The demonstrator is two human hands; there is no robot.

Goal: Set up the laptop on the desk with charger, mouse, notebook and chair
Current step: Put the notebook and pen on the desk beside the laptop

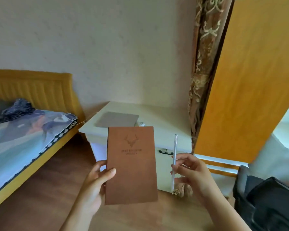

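The closed laptop already lies on the desk. The left hand clamps its fingers on the notebook, the right hand on a pen; both await placing.

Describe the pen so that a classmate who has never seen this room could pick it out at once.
Start at the white desk against the wall, then drop to the two hands raised before it. The right hand holds the pen upright. It is thin and silvery-clear, unlike the broad brown notebook in the left hand.
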